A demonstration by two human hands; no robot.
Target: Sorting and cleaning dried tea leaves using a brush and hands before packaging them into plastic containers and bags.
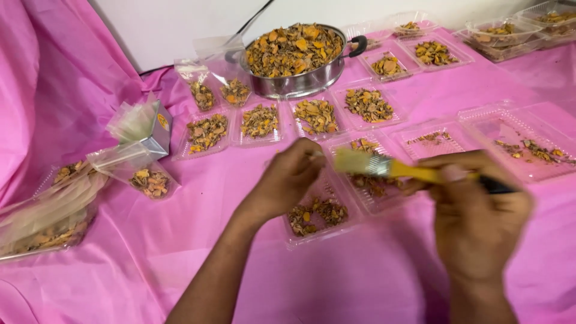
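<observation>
Right hand (477,210) clamped around brush (390,168) by its yellow handle, bristles over clear tray (318,225) of dried chips on pink table (372,282). Left hand (288,177) pinched together at tray's far rim. Probably light, stiff brush; flimsy tray, best gripped by edges.

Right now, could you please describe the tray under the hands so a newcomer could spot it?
Start at the steel pot on the pink cloth and come toward the camera. The clear tray under the left hand lies nearest, alone in front of the rows.
</observation>
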